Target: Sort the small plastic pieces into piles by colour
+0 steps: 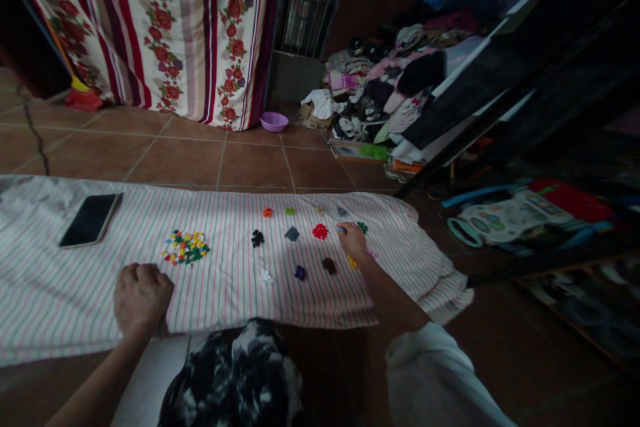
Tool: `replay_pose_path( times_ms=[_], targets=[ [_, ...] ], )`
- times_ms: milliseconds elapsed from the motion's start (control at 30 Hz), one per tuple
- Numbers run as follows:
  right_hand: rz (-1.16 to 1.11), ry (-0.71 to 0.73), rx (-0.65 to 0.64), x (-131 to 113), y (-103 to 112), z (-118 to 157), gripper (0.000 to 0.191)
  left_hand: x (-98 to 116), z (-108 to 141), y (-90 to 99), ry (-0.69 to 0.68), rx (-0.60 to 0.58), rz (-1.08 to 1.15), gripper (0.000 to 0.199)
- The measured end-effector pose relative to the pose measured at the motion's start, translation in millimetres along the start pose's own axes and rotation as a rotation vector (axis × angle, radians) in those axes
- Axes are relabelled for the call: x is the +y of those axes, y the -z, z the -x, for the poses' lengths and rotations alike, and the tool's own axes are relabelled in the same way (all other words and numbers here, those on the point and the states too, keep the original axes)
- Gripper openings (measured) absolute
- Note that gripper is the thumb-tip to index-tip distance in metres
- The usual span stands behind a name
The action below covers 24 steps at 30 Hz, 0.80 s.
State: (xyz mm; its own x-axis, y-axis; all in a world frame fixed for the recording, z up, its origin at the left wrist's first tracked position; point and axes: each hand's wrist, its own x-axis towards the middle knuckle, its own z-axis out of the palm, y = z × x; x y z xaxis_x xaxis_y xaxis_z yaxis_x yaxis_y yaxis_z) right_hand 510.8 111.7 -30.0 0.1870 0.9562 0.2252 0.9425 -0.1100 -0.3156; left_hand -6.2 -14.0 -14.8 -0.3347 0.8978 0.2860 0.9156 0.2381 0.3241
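My left hand [141, 297] rests knuckles-up on the striped cloth [225, 293], its fingers curled in. Just beyond it lies a mixed pile of small colourful pieces [187, 247]. My right hand [353, 240] is pinched closed, and a small blue piece [342, 229] shows at the fingertips. Around it are little piles sorted by colour: red pieces [320, 232], dark brown pieces [329, 265], grey-blue pieces [341, 212] and green pieces [362, 227]. Yellow pieces [353, 262] are partly covered by my right wrist. Farther left are black pieces [257, 238] and white pieces [267, 276].
A phone [91, 220] lies at the cloth's left. More small piles include orange pieces [267, 212] and dark blue pieces [300, 272]. Beyond on the tiled floor stand a purple basin [275, 121] and a heap of clothes [380, 87]. A dark rack [450, 147] borders the right.
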Motion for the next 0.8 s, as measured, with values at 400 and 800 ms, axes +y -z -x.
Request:
replay_pose_path(
  times_ms=[400, 800],
  targets=[
    [-0.064, 0.051, -0.051, 13.7, 1.1, 3.5, 0.033, -2.9, 0.8, -5.5, -0.063, 0.110, -0.223, 0.030],
    [-0.040, 0.017, -0.074, 11.3, 6.6, 1.3, 0.033, -1.4, -0.8, -3.3, -0.041, 0.090, -0.166, 0.028]
  ],
)
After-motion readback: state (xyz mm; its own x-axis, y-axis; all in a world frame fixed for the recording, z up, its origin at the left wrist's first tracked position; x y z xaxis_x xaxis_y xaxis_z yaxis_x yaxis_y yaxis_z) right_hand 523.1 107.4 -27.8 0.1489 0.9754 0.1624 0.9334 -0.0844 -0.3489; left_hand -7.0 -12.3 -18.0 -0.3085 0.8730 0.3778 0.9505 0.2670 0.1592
